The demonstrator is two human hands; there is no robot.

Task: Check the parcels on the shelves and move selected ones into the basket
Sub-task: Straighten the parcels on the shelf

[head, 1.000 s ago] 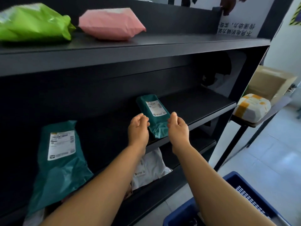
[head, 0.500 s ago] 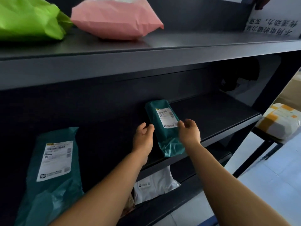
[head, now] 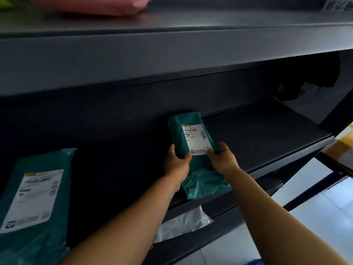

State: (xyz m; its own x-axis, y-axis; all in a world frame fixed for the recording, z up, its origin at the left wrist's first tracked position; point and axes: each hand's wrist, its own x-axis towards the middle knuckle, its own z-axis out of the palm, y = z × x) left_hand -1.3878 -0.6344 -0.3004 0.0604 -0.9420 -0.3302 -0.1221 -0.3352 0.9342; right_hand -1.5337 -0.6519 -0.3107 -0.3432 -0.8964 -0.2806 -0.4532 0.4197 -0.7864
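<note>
My left hand (head: 176, 165) and right hand (head: 222, 159) grip the teal parcel (head: 188, 134) at the shelf (head: 267, 142) front edge; soft, light, likely slippery film.

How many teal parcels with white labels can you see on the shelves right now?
2: a small teal parcel gripped by both hands on the middle shelf, and a large teal parcel at far left. Others may be hidden.

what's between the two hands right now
In the head view, the small teal parcel sits between the left hand and right hand, both gripping its sides.
</note>
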